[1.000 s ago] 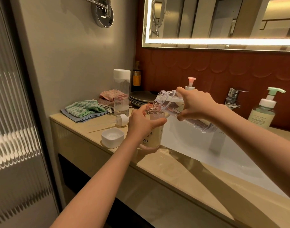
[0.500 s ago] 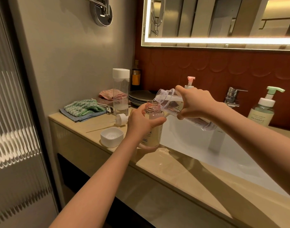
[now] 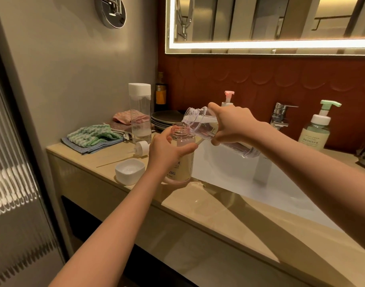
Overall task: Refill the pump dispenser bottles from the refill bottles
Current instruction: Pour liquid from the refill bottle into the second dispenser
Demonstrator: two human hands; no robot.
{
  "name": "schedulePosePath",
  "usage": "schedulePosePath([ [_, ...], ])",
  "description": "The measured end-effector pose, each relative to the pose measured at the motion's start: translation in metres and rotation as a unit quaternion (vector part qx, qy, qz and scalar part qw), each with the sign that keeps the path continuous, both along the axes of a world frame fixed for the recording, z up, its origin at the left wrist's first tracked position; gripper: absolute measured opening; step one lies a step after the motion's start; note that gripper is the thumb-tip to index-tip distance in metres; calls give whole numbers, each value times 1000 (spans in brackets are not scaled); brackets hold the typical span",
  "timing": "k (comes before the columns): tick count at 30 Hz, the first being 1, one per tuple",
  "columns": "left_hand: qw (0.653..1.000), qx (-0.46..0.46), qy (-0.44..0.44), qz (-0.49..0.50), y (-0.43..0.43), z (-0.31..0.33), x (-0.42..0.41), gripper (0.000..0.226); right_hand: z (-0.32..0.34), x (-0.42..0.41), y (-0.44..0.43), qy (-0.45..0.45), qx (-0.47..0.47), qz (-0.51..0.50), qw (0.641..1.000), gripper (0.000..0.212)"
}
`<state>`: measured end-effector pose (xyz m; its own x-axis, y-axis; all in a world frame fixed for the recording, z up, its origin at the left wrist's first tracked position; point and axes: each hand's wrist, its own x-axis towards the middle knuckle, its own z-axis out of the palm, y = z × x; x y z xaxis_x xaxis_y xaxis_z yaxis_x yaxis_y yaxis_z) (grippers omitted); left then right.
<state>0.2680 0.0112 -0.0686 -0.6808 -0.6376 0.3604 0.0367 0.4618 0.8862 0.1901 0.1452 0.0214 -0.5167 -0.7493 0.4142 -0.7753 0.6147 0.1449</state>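
Gripping the uncapped dispenser bottle [image 3: 185,162] on the beige worktop [image 3: 198,214] is the left hand [image 3: 167,152]; the right hand [image 3: 235,125] clasps the tilted refill bottle [image 3: 198,123]; white basin [image 3: 250,177] at three o'clock.

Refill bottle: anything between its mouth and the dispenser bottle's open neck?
Nothing visible. The refill bottle tilts, mouth just above the dispenser bottle, whose neck is uncapped; the pump head lies aside on the counter.

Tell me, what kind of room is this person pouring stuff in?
Most likely a bathroom. There is a white sink with a shiny tap at its back edge, a big lit mirror on the wall above, and a green-topped pump bottle standing beside the tap.
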Motion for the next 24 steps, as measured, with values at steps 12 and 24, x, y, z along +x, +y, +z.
schedulePosePath([
  [12, 1000, -6, 6, -7, -6, -6, -6, 76, 1, 1, 0, 3, 2, 4, 1000, 71],
  [24, 1000, -8, 8, -6, -6, -6, -7, 75, 2, 2, 0, 7, 9, -1, 1000, 69],
])
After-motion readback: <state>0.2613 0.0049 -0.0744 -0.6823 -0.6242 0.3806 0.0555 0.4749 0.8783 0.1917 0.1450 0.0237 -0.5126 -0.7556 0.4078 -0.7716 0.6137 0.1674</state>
